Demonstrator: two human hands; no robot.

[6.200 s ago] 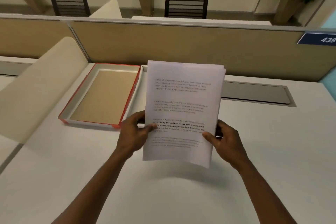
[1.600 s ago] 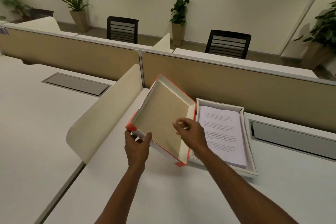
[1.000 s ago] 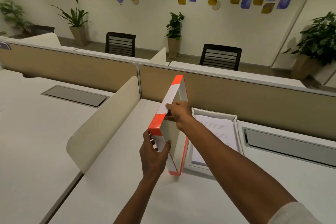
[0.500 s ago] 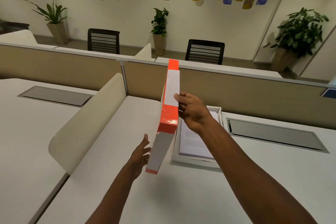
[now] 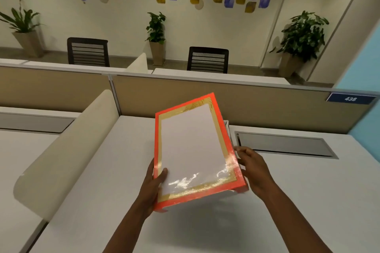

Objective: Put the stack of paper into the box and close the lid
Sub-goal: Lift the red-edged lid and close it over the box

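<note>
The box lid (image 5: 191, 150), white on top with a gold band and an orange-red rim, faces up and tilts above the desk, its near end lifted. My left hand (image 5: 155, 178) grips its near left edge, thumb on top. My right hand (image 5: 251, 166) holds its right edge near the front corner. The lid covers the box and the stack of paper; only a sliver of the white box (image 5: 226, 124) shows past the lid's far right corner.
The white desk (image 5: 287, 201) has a grey cable hatch (image 5: 283, 145) to the right of the lid. A cream curved divider (image 5: 67, 146) stands on the left, a tan partition wall (image 5: 257, 107) behind. Chairs and plants lie beyond.
The lid stood on edge half a second ago. It has turned over, top side up, and swung right over the box with the paper. Both hands have shifted to its near corners.
</note>
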